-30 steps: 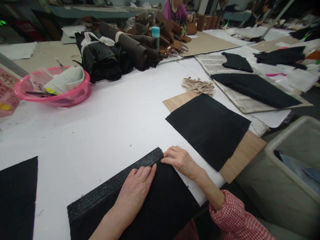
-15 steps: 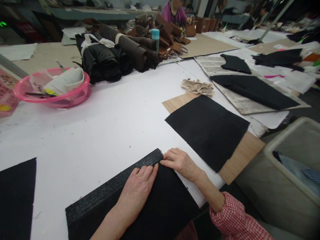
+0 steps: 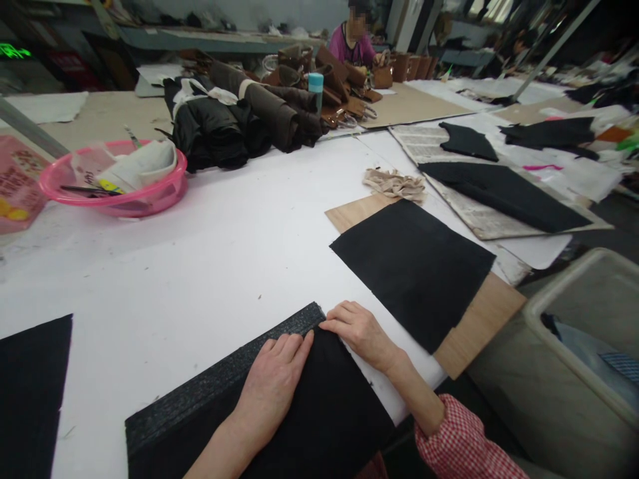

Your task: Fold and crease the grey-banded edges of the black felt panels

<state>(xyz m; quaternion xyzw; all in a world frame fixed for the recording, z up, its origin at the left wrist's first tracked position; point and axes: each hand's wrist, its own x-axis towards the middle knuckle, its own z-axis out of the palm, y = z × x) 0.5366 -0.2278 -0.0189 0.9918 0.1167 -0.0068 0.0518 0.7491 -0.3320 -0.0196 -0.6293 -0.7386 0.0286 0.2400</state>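
A black fabric piece (image 3: 319, 406) lies at the front edge of the white table, with a speckled dark-grey band (image 3: 210, 372) along its far edge. My left hand (image 3: 272, 376) rests over this piece, its bent fingers and thumb closed on the band's inner edge near the right end. At the far right corner, my right hand (image 3: 362, 332) pinches the same edge between thumb and fingers. The fingertips of both hands are close together. What lies under the left palm is hidden.
Another black piece (image 3: 429, 266) lies on a wooden board (image 3: 479, 326) to the right. A further black sheet (image 3: 32, 392) is at left. Beyond are a pink basin (image 3: 150, 199), dark rolls (image 3: 274, 113) and beige strips (image 3: 394, 184). A grey bin (image 3: 544, 372) stands at right.
The camera view has shifted slightly, so the scene sits a little lower. My hands keep nearly the same hold on the fabric's edge.
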